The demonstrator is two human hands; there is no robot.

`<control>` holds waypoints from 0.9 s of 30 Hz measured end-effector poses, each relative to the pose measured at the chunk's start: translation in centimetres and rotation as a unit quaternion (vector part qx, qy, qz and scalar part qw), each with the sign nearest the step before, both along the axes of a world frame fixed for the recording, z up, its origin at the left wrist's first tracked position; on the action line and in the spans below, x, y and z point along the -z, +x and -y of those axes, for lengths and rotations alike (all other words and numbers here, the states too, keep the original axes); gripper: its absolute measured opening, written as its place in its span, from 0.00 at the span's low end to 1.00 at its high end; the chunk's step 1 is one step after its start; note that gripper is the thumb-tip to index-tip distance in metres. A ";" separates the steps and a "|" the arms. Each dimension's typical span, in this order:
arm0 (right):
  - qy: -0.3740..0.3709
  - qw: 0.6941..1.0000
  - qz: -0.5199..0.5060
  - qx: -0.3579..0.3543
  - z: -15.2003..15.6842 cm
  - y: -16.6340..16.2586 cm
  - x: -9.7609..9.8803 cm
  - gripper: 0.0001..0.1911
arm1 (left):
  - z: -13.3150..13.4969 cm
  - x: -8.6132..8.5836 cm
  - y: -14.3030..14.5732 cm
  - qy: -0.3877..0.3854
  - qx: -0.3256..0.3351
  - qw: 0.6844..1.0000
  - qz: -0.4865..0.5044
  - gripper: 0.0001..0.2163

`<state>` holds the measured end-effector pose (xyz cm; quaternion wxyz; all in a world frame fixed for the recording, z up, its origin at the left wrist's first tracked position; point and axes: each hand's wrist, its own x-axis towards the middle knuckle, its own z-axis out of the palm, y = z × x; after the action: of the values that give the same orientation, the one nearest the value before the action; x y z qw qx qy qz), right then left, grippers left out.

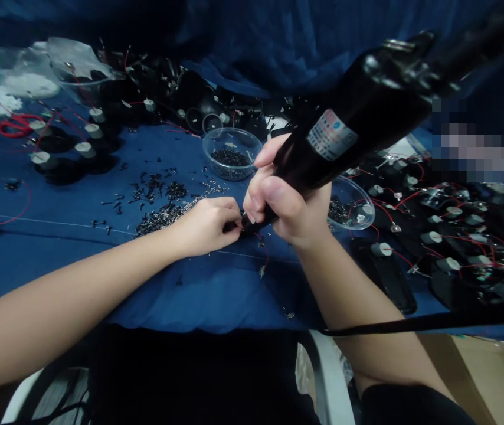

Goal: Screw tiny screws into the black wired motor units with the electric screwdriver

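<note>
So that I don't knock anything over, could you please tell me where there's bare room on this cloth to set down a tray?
Blue cloth shows between your left forearm and right forearm, and left of the loose black screws. The wired parts on the right and the area behind the clear bowl are crowded.

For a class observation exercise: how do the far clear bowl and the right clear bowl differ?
The far clear bowl stands in full view, while the right clear bowl is partly hidden by the right hand. The far clear bowl holds a heap of black screws; the right clear bowl shows fewer dark pieces, with red wires beside it. Both rest on the blue cloth.
</note>
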<state>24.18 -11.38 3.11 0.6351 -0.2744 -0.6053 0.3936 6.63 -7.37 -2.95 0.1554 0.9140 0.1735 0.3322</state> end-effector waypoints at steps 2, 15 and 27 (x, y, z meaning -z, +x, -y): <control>0.000 1.000 0.007 0.003 0.1 -0.1 0.0 0.16 | -0.1 0.1 0.0 0.003 0.003 1.000 0.010 0.05; -0.015 0.988 -0.058 -0.143 -0.7 1.3 0.0 0.12 | 0.1 -0.1 0.0 -0.036 -0.001 0.999 -0.017 0.05; 0.018 0.988 -0.044 -0.147 0.4 2.0 -2.7 0.16 | -0.1 0.1 0.1 -0.055 0.000 0.998 -0.010 0.05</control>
<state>26.17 -11.74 5.77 0.6012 -0.1530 -0.6175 0.4836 6.72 -7.28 -3.02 0.2036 0.9075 0.1928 0.3128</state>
